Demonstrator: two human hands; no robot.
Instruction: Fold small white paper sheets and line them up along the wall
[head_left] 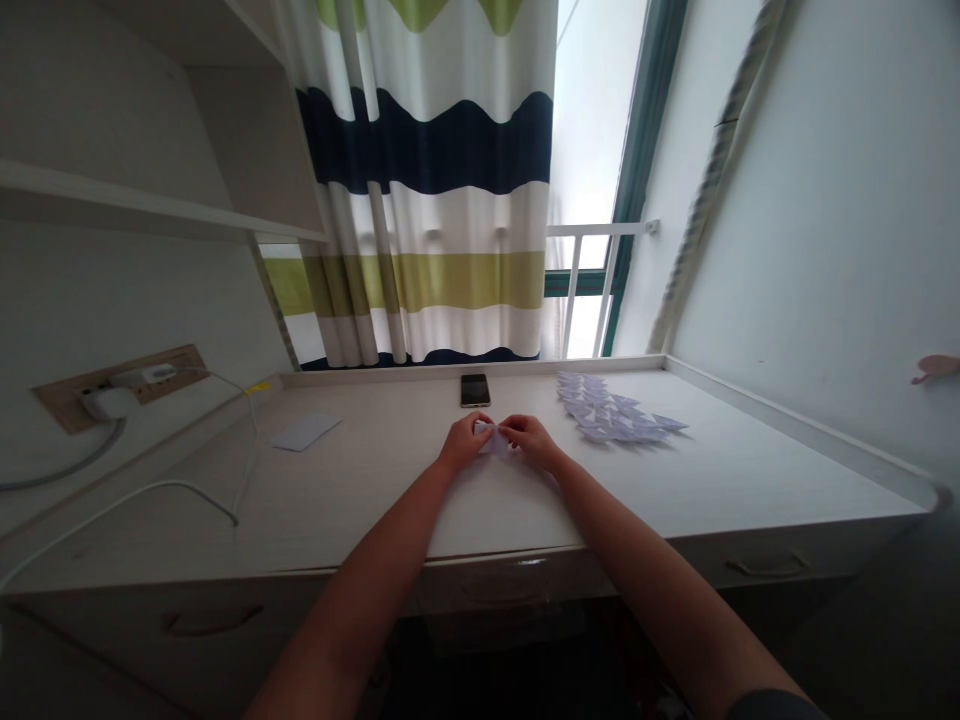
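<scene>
A small piece of white paper (496, 442) is held between my two hands, just above the middle of the desk. My left hand (464, 440) pinches its left side, with the thumb on top. On the other side, the fingertips of my right hand (528, 438) are closed on the paper's upper right edge. Its exact fold is too small to make out. Several folded white paper triangles (611, 410) lie in rows to the right of my right hand. A stack of flat white paper (306, 431) rests on the desk to the left.
A dark phone (475, 391) lies behind my hands on the white desk (360, 500). At the left, a white cable (187, 486) runs across the desk from the wall socket (120, 385). A raised rim (795, 430) borders the desk; a striped curtain (427, 220) hangs behind.
</scene>
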